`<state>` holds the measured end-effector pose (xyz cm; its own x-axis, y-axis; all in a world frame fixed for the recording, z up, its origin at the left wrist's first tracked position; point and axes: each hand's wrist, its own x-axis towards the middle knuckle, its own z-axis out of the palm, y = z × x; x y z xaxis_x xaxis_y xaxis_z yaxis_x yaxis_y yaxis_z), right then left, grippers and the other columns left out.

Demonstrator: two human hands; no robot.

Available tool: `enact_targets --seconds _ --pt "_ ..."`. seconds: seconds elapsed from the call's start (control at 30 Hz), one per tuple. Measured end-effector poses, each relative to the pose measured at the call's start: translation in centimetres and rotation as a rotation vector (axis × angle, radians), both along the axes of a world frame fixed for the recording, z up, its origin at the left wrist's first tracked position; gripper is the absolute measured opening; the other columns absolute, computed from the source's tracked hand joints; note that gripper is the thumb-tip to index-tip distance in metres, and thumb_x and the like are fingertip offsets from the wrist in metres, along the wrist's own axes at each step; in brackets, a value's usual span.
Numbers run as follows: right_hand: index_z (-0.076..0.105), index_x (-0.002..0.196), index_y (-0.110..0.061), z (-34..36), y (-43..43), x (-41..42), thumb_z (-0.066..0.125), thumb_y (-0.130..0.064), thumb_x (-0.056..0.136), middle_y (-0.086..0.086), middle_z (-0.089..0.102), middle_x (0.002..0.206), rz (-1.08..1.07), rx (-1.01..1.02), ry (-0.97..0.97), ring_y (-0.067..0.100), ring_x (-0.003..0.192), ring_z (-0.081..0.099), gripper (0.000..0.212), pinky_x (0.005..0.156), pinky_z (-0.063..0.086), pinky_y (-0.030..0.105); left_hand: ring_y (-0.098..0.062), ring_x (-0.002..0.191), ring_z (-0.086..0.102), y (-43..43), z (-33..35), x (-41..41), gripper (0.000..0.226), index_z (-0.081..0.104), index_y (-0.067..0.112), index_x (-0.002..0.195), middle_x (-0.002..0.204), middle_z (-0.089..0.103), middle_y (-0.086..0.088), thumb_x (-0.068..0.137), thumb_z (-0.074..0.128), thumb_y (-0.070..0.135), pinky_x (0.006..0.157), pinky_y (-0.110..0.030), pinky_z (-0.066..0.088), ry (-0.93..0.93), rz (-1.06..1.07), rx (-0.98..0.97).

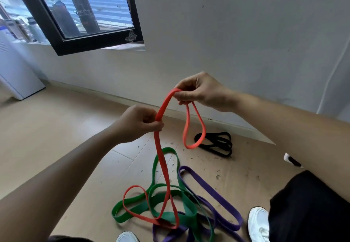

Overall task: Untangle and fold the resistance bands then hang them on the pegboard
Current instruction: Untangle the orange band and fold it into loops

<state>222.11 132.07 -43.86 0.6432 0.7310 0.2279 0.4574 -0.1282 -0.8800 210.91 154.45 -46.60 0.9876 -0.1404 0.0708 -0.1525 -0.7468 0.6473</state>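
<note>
A red resistance band point(162, 164) is lifted off the floor. My left hand point(140, 123) grips it in a fist, and its lower part trails down into the pile. My right hand point(200, 91) pinches the band higher up, with a small red loop hanging below it. On the wooden floor, a green band point(170, 200) and a purple band point(214, 194) lie tangled together with the red band's lower loops. A black band point(217, 143) lies folded by itself near the wall. No pegboard is in view.
My white shoes point(258, 222) stand beside the pile at the bottom. A grey wall point(227, 43) with a skirting board runs behind. A dark-framed window point(85, 14) is at upper left, a white cabinet point(17, 77) at far left. Small debris dots the floor.
</note>
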Motion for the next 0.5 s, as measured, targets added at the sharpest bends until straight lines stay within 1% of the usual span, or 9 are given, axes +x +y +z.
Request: enact_targets --seconds 0.07,0.13,0.23,0.3,0.4,0.5 --pt "0.073 0.109 0.0 0.3 -0.5 0.2 0.068 -0.011 0.094 0.009 0.075 0.092 -0.042 0.117 0.048 0.02 0.086 0.073 0.019 0.079 0.059 0.029 -0.015 0.087 0.076 -0.7 -0.3 -0.1 0.008 0.071 0.01 0.091 0.087 0.077 -0.006 0.095 0.064 0.012 0.081 -0.029 0.062 0.048 -0.008 -0.131" --pt "0.071 0.109 0.002 0.5 -0.6 0.3 0.066 -0.012 0.096 0.007 0.074 0.09 -0.083 0.184 0.078 0.019 0.084 0.072 0.02 0.078 0.058 0.03 -0.018 0.092 0.075 -1.4 -0.4 -0.2 0.012 0.07 0.009 0.094 0.093 0.077 -0.009 0.098 0.058 0.009 0.08 -0.025 0.06 0.083 -0.01 -0.261" --pt "0.068 0.106 0.001 1.0 -0.9 0.4 0.063 -0.013 0.098 0.007 0.068 0.087 -0.143 0.272 0.121 0.018 0.08 0.069 0.017 0.08 0.058 0.033 -0.024 0.091 0.075 -2.1 -0.3 -0.1 0.016 0.068 0.004 0.105 0.094 0.075 -0.013 0.101 0.053 0.009 0.082 -0.029 0.06 0.116 0.003 -0.387" --pt "0.067 0.104 0.0 1.3 -1.3 0.7 0.063 -0.013 0.098 0.005 0.063 0.084 -0.173 0.327 0.167 0.017 0.076 0.065 0.015 0.081 0.058 0.034 -0.027 0.087 0.075 -2.3 -0.1 0.1 0.018 0.067 0.005 0.11 0.09 0.075 -0.013 0.102 0.051 0.008 0.08 -0.031 0.061 0.098 0.042 -0.437" --pt "0.066 0.099 -0.004 1.4 -1.8 1.2 0.063 -0.014 0.098 0.002 0.059 0.08 -0.17 0.348 0.225 0.016 0.073 0.061 0.01 0.082 0.056 0.038 -0.031 0.084 0.074 -2.4 0.2 0.2 0.021 0.067 0.006 0.111 0.09 0.074 -0.012 0.102 0.049 0.007 0.078 -0.034 0.062 0.083 0.079 -0.501" --pt "0.066 0.104 -0.001 1.4 -2.7 1.6 0.063 -0.015 0.098 0.004 0.058 0.082 -0.143 0.285 0.248 0.018 0.075 0.06 0.016 0.08 0.056 0.035 -0.031 0.083 0.073 -2.2 0.7 0.1 0.022 0.07 0.006 0.109 0.088 0.074 -0.012 0.103 0.048 0.007 0.077 -0.032 0.061 0.053 0.121 -0.561"
